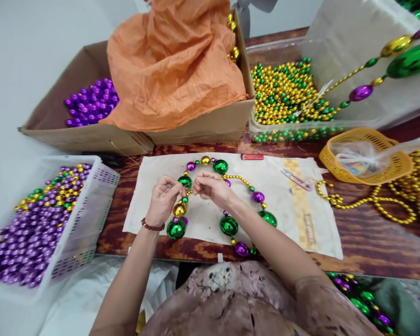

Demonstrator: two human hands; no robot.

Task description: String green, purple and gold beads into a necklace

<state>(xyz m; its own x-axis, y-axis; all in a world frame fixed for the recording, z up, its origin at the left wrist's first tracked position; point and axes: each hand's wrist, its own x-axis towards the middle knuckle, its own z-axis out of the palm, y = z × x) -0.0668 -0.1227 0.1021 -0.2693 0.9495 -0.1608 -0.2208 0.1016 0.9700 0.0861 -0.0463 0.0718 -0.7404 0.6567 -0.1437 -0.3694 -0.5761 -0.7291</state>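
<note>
A bead necklace of green, purple and gold balls (176, 228) lies in loops on a pale cloth (203, 233). Above it, my left hand (163, 200) is closed in a pinch, with a thin pale thread (170, 188) showing at its fingers. My right hand (213, 187) is closed too, its fingertips close to the left ones. Small gold beads (189, 192) of the necklace run up to the right fingertips, which hide the exact grip. A large green ball (185, 181) sits just behind the left fingertips.
Thread snips (297, 179) and a red lighter (252, 157) lie on the cloth. Around it stand a white basket of beads (107, 179), a cardboard box (199, 123) under orange cloth, a clear bead tub (283, 126) and a yellow basket (367, 176). Gold bead strands (394, 218) lie right.
</note>
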